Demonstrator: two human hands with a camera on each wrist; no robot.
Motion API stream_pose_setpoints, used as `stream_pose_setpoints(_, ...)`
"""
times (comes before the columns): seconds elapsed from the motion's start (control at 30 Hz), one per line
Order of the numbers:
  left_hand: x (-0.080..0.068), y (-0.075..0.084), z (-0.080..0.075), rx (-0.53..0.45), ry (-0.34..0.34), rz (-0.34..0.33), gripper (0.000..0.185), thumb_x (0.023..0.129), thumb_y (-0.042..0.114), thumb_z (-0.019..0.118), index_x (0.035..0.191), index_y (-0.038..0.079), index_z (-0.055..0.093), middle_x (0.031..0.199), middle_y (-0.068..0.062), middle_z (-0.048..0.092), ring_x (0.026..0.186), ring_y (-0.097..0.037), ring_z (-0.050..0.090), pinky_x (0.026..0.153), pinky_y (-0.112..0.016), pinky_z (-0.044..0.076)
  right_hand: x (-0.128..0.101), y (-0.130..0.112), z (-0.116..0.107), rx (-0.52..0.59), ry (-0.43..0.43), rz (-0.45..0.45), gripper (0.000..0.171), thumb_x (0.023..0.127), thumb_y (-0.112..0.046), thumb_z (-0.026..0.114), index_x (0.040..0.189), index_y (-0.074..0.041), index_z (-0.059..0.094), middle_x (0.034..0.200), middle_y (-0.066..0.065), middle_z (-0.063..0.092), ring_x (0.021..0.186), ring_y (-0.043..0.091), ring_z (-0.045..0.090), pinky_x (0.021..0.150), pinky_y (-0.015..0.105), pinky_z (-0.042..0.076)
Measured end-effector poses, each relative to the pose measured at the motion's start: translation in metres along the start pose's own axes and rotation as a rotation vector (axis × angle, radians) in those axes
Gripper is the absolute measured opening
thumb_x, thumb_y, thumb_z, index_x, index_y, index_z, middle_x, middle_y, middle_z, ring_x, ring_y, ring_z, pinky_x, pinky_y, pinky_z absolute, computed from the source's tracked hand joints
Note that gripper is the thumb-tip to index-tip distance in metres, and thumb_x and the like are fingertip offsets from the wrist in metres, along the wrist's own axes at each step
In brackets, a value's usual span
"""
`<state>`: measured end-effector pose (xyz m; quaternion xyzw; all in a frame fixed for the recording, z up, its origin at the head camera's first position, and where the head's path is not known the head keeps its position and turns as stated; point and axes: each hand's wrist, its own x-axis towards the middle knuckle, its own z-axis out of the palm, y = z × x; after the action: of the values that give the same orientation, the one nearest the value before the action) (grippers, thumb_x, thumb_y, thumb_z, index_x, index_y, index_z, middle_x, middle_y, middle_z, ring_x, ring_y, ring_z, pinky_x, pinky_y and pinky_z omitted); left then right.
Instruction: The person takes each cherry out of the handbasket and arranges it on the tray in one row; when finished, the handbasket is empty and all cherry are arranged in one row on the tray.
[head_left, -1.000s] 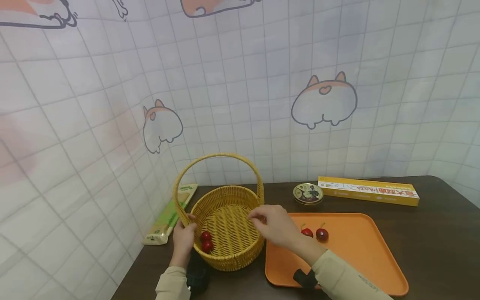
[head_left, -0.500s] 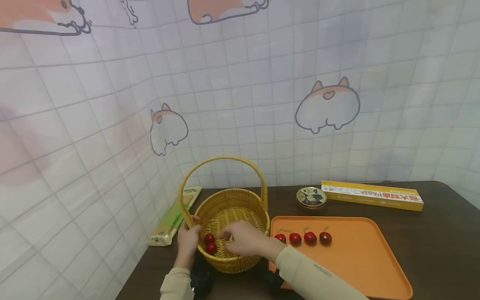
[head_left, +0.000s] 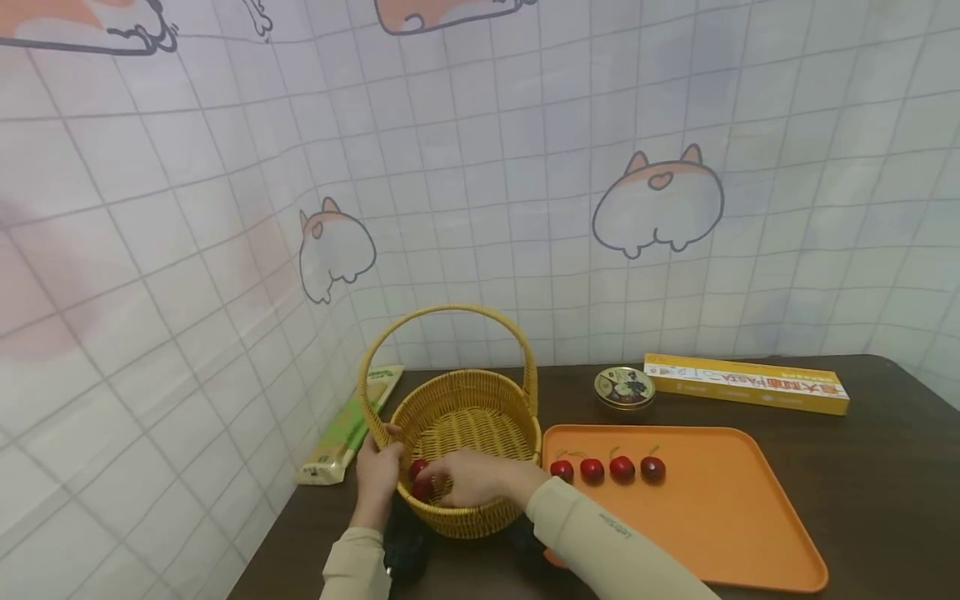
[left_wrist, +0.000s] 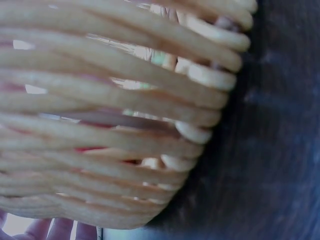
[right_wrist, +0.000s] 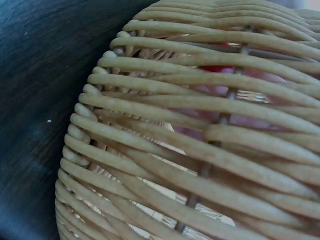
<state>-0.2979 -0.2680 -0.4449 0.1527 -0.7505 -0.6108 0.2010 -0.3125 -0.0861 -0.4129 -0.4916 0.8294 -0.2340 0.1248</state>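
Observation:
My left hand (head_left: 377, 471) grips the left rim of a yellow wicker basket (head_left: 472, 523) at the base of its tall handle; some of its fingers (left_wrist: 60, 229) show below the weave in the left wrist view. Inside the basket, at its left, lie two red cherries, an upper cherry (head_left: 418, 468) and a lower cherry (head_left: 422, 490). My right hand (head_left: 472, 477) reaches into the basket from the right, its fingertips at these cherries and partly covering them. Whether it pinches one is hidden. Through the weave, the right wrist view shows a patch of red cherry (right_wrist: 218, 68) beside the fingers.
Right of the basket, an orange tray (head_left: 720, 533) bears several stemmed cherries (head_left: 622, 468) in a row. Behind it stand a round tin (head_left: 624, 387) and a long yellow pasta box (head_left: 746, 384). A green-and-cream packet (head_left: 348, 429) lies left of the basket, by the wall cloth (head_left: 225, 333).
My right hand has moved left and down, from over the basket's right rim to the cherries inside, uncovering the row on the tray. The left hand keeps its hold on the basket.

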Motion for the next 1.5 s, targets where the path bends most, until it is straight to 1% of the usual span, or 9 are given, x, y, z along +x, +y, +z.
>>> stream_pose_setpoints(0.1, -0.0001, -0.0024, -0.0018, 0.009, -0.002, -0.005, 0.033, 0.083, 0.002, 0.05, 0.116, 0.001, 0.056, 0.094, -0.01, 0.051, 0.08, -0.024, 0.046, 0.068, -0.034, 0.038, 0.0018, -0.0008, 0.0021, 0.006, -0.04, 0.006, 0.044, 0.09, -0.014, 0.066, 0.133, -0.017, 0.06, 0.099, -0.005, 0.066, 0.085, 0.003, 0.058, 0.076, 0.021, 0.048)
stream_pose_setpoints(0.23, 0.0002, -0.005, -0.0027, 0.016, -0.001, 0.002, 0.033, 0.083, 0.001, 0.05, 0.115, 0.001, 0.056, 0.09, -0.008, 0.049, 0.077, -0.023, 0.045, 0.067, -0.034, 0.037, 0.0034, -0.001, 0.0048, 0.024, -0.058, 0.022, 0.046, 0.09, -0.012, 0.065, 0.135, -0.017, 0.058, 0.104, -0.004, 0.066, 0.088, 0.002, 0.058, 0.078, 0.021, 0.048)
stream_pose_setpoints(0.43, 0.0018, -0.001, -0.0004, 0.007, -0.022, 0.009, 0.033, 0.083, 0.002, 0.05, 0.115, 0.002, 0.057, 0.087, -0.007, 0.047, 0.073, -0.021, 0.043, 0.065, -0.033, 0.036, 0.0068, 0.001, 0.0057, -0.007, 0.001, 0.005, 0.042, 0.088, -0.01, 0.067, 0.129, -0.015, 0.062, 0.098, -0.004, 0.065, 0.081, 0.003, 0.054, 0.076, 0.019, 0.045)
stream_pose_setpoints(0.67, 0.0031, 0.0039, 0.0017, 0.007, -0.019, 0.015, 0.032, 0.083, 0.001, 0.05, 0.115, 0.002, 0.057, 0.09, -0.008, 0.048, 0.074, -0.021, 0.044, 0.065, -0.033, 0.037, 0.0091, 0.0015, 0.0035, -0.013, 0.057, -0.003, 0.031, 0.088, -0.013, 0.068, 0.12, -0.013, 0.068, 0.108, -0.002, 0.069, 0.096, 0.006, 0.062, 0.083, 0.021, 0.047)
stream_pose_setpoints(0.83, 0.0034, 0.0017, -0.0001, 0.023, -0.022, 0.007, 0.032, 0.085, 0.003, 0.049, 0.116, 0.003, 0.056, 0.092, -0.009, 0.048, 0.078, -0.022, 0.043, 0.068, -0.034, 0.036, 0.0096, 0.0006, 0.0039, -0.034, 0.077, -0.002, 0.025, 0.087, -0.011, 0.069, 0.111, -0.014, 0.072, 0.104, -0.006, 0.069, 0.097, 0.005, 0.06, 0.085, 0.021, 0.047)
stream_pose_setpoints(1.0, 0.0026, -0.0006, -0.0001, 0.024, -0.018, 0.005, 0.033, 0.084, 0.003, 0.049, 0.116, 0.002, 0.056, 0.097, -0.011, 0.05, 0.083, -0.025, 0.045, 0.07, -0.034, 0.037, 0.0091, -0.0001, 0.0058, -0.011, 0.074, 0.009, 0.025, 0.084, -0.007, 0.072, 0.107, -0.014, 0.074, 0.099, -0.008, 0.069, 0.094, 0.004, 0.061, 0.083, 0.02, 0.047)
stream_pose_setpoints(1.13, 0.0016, -0.0018, 0.0007, 0.021, -0.013, 0.016, 0.033, 0.082, 0.002, 0.05, 0.114, 0.001, 0.057, 0.095, -0.011, 0.051, 0.082, -0.025, 0.046, 0.07, -0.034, 0.038, 0.0081, -0.0003, 0.0078, -0.006, 0.055, 0.019, 0.026, 0.083, -0.006, 0.072, 0.108, -0.014, 0.074, 0.097, -0.008, 0.069, 0.088, 0.002, 0.06, 0.079, 0.019, 0.048)
stream_pose_setpoints(1.33, 0.0009, -0.0016, 0.0009, 0.024, -0.006, 0.027, 0.032, 0.082, 0.001, 0.05, 0.113, 0.0, 0.057, 0.092, -0.009, 0.051, 0.081, -0.024, 0.046, 0.069, -0.034, 0.037, 0.0088, -0.0004, 0.009, -0.042, 0.034, 0.017, 0.026, 0.083, -0.005, 0.071, 0.108, -0.013, 0.074, 0.094, -0.006, 0.07, 0.083, 0.002, 0.06, 0.076, 0.018, 0.048)
stream_pose_setpoints(1.5, 0.001, -0.0012, 0.0006, 0.024, -0.012, 0.024, 0.032, 0.082, 0.001, 0.049, 0.114, 0.001, 0.057, 0.095, -0.01, 0.051, 0.08, -0.024, 0.045, 0.068, -0.034, 0.037, 0.0103, 0.0003, 0.0084, -0.063, 0.057, 0.001, 0.023, 0.084, -0.008, 0.072, 0.107, -0.011, 0.074, 0.095, -0.007, 0.07, 0.084, 0.001, 0.06, 0.076, 0.017, 0.048)
